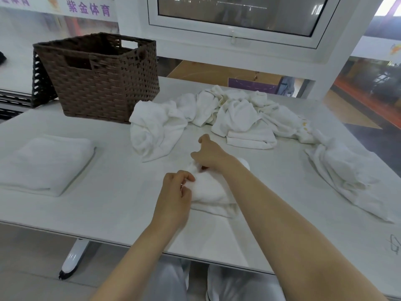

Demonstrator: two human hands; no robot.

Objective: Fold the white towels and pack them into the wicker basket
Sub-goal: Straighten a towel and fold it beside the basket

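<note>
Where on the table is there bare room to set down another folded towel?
Bare table between the folded towel and the hands, and in front of the basket. Crowded behind and right: the crumpled towels.

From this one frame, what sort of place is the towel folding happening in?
Probably a sports hall's side room: the window overlooks a wooden court floor, a wall sign reads "体育" (sports), and loose white towels cover the table.

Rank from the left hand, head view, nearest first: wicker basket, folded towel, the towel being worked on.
From the left hand:
1. Towel being worked on: gripped, right beside it.
2. Folded towel: flat on the table, off to the left.
3. Wicker basket: far left corner, behind the folded towel.
</note>
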